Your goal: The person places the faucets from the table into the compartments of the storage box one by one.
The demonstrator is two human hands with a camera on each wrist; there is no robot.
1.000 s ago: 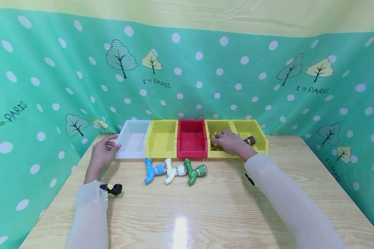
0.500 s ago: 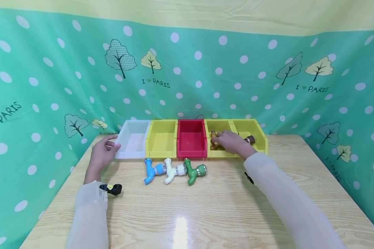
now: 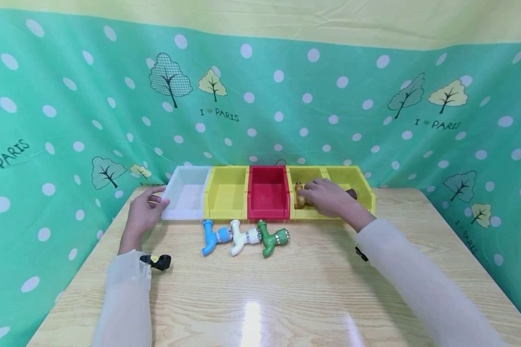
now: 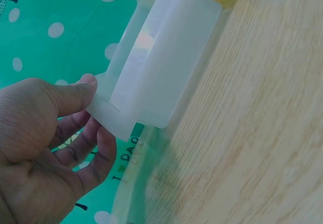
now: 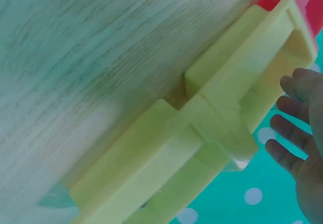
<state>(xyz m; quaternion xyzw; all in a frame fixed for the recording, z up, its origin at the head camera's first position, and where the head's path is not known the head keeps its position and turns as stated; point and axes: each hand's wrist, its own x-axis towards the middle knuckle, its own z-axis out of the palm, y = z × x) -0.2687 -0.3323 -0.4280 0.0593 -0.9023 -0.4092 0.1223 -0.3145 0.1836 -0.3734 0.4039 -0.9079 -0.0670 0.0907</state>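
My left hand (image 3: 145,208) holds the outer edge of the white bin (image 3: 186,193), its thumb on the rim and curled fingers beneath the corner in the left wrist view. My right hand (image 3: 327,197) reaches over the yellow bin right of the red one. At its fingertips in that bin lies an orange-brown tap (image 3: 299,198). Seen from the right wrist, the fingers (image 5: 290,128) are spread and loosely bent, with nothing visible between them. A dark brown tap (image 3: 351,193) in the far-right yellow bin (image 3: 360,183) is mostly hidden behind the hand.
A blue tap (image 3: 209,238), a white tap (image 3: 239,239) and a green tap (image 3: 267,240) lie in a row before the bins. Another yellow bin (image 3: 227,190) and a red bin (image 3: 267,190) stand mid-row. A dotted curtain (image 3: 278,115) hangs behind the wooden table (image 3: 226,299).
The right forearm has shifted rightward, and the right hand now covers more of the dark brown tap. The left hand stays on the white bin.
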